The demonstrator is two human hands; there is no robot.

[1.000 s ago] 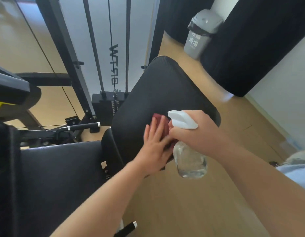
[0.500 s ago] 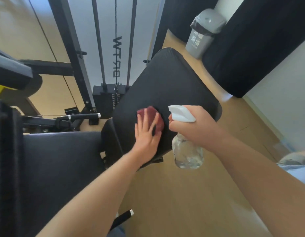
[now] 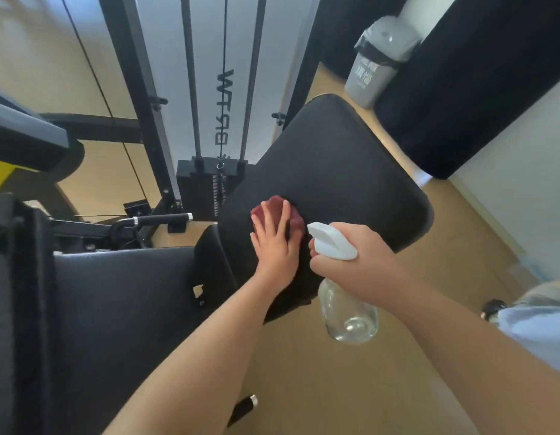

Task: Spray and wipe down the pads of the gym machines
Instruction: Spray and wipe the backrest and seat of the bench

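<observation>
A black back pad [image 3: 335,171] of a gym machine tilts away from me in the middle of the view. My left hand [image 3: 275,246] lies flat, fingers spread, pressing a dark red cloth [image 3: 296,219] onto the pad's lower left part. Just to the right, my right hand [image 3: 357,262] grips the neck of a clear spray bottle [image 3: 347,309] with a white trigger head [image 3: 332,243], its nozzle pointing left toward the cloth. The bottle hangs over the wooden floor below the pad's lower edge. A black seat pad [image 3: 121,309] lies at lower left.
Behind the pad stands the machine's frame with guide rods, a cable and a weight stack [image 3: 209,186]. A black handle bar [image 3: 159,219] sticks out at left. A grey bin [image 3: 379,58] stands far back beside a black curtain [image 3: 473,76]. Another machine's parts fill the left edge.
My left hand has slid the red cloth up and to the left across the pad. The right hand with the bottle has stayed about where it was.
</observation>
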